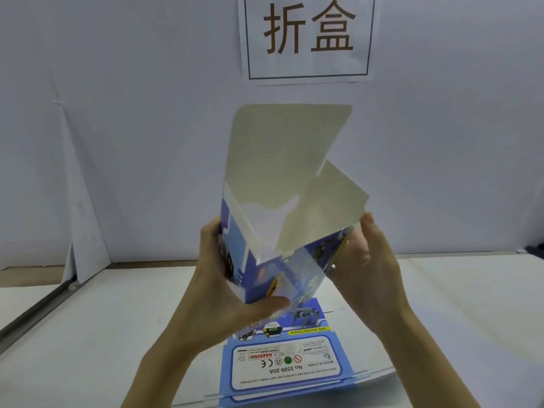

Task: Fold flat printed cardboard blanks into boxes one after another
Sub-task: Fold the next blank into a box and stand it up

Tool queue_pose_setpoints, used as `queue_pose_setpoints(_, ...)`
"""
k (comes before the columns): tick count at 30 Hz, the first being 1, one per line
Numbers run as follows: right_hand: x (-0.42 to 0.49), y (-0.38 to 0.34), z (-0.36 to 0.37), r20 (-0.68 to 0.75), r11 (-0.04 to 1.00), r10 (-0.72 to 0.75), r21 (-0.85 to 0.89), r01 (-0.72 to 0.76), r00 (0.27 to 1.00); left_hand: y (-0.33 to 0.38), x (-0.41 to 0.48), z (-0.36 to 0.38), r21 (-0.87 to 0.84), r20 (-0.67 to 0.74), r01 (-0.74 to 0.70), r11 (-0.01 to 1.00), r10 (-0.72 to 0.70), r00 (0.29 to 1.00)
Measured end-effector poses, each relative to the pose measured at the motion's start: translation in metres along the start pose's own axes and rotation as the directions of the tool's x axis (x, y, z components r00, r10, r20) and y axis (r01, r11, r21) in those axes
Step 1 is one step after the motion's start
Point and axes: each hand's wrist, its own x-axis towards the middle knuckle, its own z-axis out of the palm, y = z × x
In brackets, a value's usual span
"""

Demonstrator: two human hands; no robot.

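A white paper-covered wall [117, 113] backs a white table [88, 334] at a box-folding station. A person holds a half-formed blue printed cardboard box [238, 260] in the air above the table, tilted, with its open end up and toward the wall. The inside shows plain cream board. A tall rounded lid flap [288, 142] stands up at the far side, and a smaller side flap [338, 195] leans out to the right. On the table below lies a stack of flat blanks [288, 366], the top one showing a warning label and "No. 5599-20A". A sign [307, 36] reading 折盒 hangs on the wall. The left hand [217, 290] grips the box's left side, thumb [270, 304] pressed across its lower front. The right hand [365, 260] holds the right side, its thumb at the upper edge; its fingers are hidden behind the box.
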Motion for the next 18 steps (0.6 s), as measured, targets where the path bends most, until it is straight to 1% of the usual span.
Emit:
queue_pose_setpoints(2,0.0,-0.004,0.0,0.113,0.985,0.034,0.162,-0.052,0.993,-0.002,-0.001,-0.002,0.05,0.023,-0.046,0.998,0.044,0.999)
queue_pose_setpoints(3,0.0,-0.005,-0.001,0.155,0.975,0.04,0.208,-0.072,0.987,-0.002,-0.001,-0.004,0.086,0.027,-0.067,0.994,0.065,0.998)
queue_pose_setpoints(4,0.0,-0.006,-0.002,0.186,0.973,0.046,0.215,-0.086,0.982,-0.001,-0.001,-0.005,0.117,0.022,-0.078,0.99,0.076,0.997)
queue_pose_setpoints(7,0.0,-0.01,-0.007,0.257,0.98,0.068,0.164,-0.112,0.964,-0.003,0.0,-0.005,0.155,0.002,-0.08,0.985,0.081,0.997)
queue_pose_setpoints(10,-0.001,-0.013,-0.009,0.278,0.989,0.07,0.106,-0.103,0.958,-0.003,0.001,-0.001,0.189,-0.014,-0.085,0.978,0.089,0.996)
queue_pose_setpoints(12,-0.002,-0.011,-0.009,0.223,0.995,0.099,0.012,-0.104,0.97,-0.002,0.001,0.0,0.218,-0.003,-0.093,0.971,0.096,0.995)
queue_pose_setpoints(15,-0.002,-0.006,-0.013,0.063,0.976,0.132,-0.182,-0.119,0.989,-0.004,0.0,-0.001,0.264,0.05,-0.096,0.96,0.086,0.995)
queue_pose_setpoints(16,-0.002,-0.004,-0.014,0.014,0.951,0.123,-0.289,-0.114,0.992,-0.006,0.0,-0.002,0.289,0.059,-0.086,0.954,0.072,0.996)
queue_pose_setpoints(18,-0.001,-0.005,-0.016,-0.041,0.856,0.115,-0.502,-0.12,0.992,-0.008,0.0,-0.005,0.338,0.045,-0.056,0.94,0.044,0.998)
